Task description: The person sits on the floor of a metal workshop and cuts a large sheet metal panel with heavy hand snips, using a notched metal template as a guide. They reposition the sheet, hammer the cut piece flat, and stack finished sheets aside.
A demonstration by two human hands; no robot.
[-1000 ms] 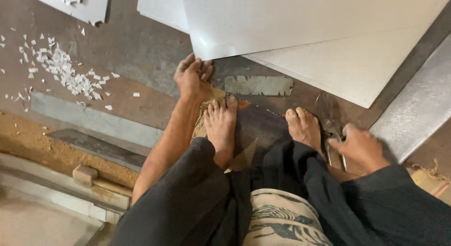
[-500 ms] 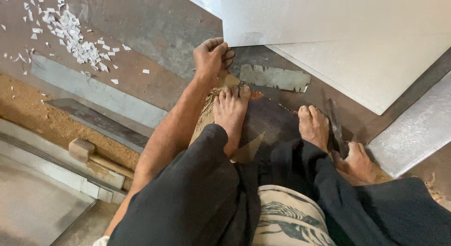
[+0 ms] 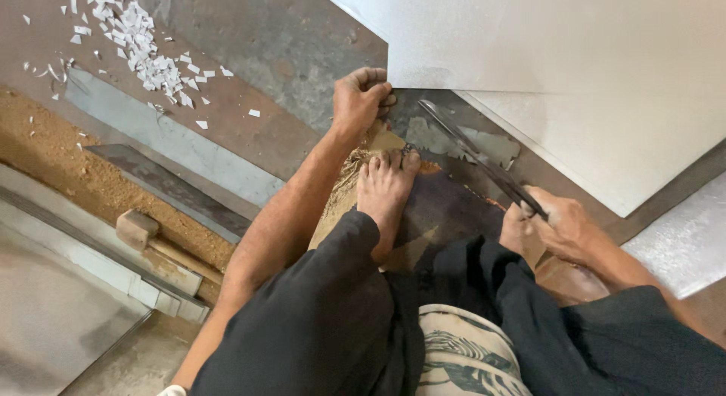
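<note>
My left hand (image 3: 361,99) rests fingers curled on the floor at the near corner of a large pale metal sheet (image 3: 552,40), touching its edge. My right hand (image 3: 556,226) grips the handles of long dark metal shears (image 3: 473,158), whose blades point up and left toward the sheet's edge. My bare left foot (image 3: 386,192) is planted on a burlap mat (image 3: 340,192) between the two hands. My right foot is hidden behind the right hand and black trousers.
A second pale sheet (image 3: 643,146) lies under the first. White metal offcuts (image 3: 140,44) are scattered at upper left. A wooden mallet (image 3: 140,229) lies by sawdust (image 3: 68,165) and a metal strip (image 3: 174,142). Another textured sheet (image 3: 684,245) sits at right.
The right hand has lifted the shears from the floor and swung the blades toward the sheet's edge. The left hand stays at the sheet corner. The view has shifted right.
</note>
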